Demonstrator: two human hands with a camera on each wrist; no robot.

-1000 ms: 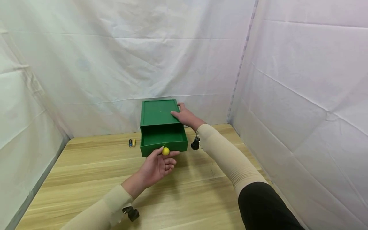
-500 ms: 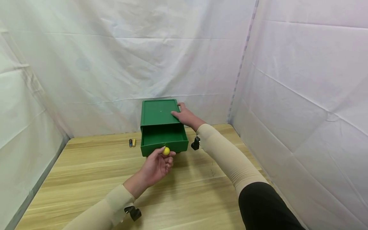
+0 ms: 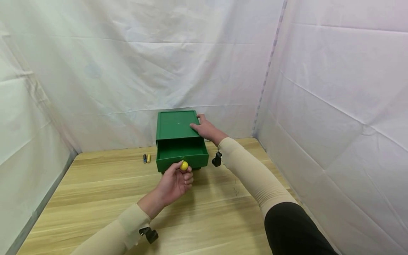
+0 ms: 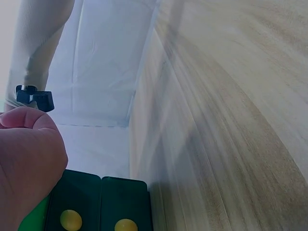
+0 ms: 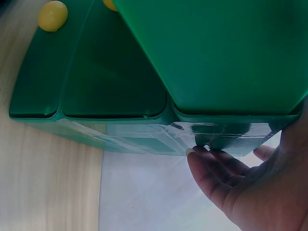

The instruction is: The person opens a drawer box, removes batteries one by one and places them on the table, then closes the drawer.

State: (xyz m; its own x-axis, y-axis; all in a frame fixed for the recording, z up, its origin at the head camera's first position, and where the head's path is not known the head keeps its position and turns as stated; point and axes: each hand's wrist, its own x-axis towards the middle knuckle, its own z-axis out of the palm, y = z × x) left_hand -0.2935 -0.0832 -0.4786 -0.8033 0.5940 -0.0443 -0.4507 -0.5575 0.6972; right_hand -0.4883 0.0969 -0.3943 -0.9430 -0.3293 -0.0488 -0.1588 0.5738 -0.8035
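Note:
A green desktop drawer cabinet (image 3: 176, 124) stands at the back of the table, its top drawer (image 3: 194, 162) pulled partly out with the inside showing. My left hand (image 3: 172, 186) pinches the drawer's round yellow knob (image 3: 184, 165) between thumb and bent forefinger; the other fingers curl below it. My right hand (image 3: 207, 129) braces the cabinet's right side, thumb over the top edge. Spread fingertips (image 5: 192, 153) touch the taped side wall in the right wrist view. Below, the two lower drawers are closed, each with a yellow knob (image 4: 71, 220).
Two small batteries, one dark blue (image 3: 145, 158) and one yellow (image 3: 148, 158), lie side by side left of the cabinet. White sheeting (image 3: 127, 71) encloses the wooden table (image 3: 105, 191) at the back and both sides.
The left hand's fingers have curled in from a looser spread around the knob. The top drawer has slid slightly inward with that hand. My right hand stays in place.

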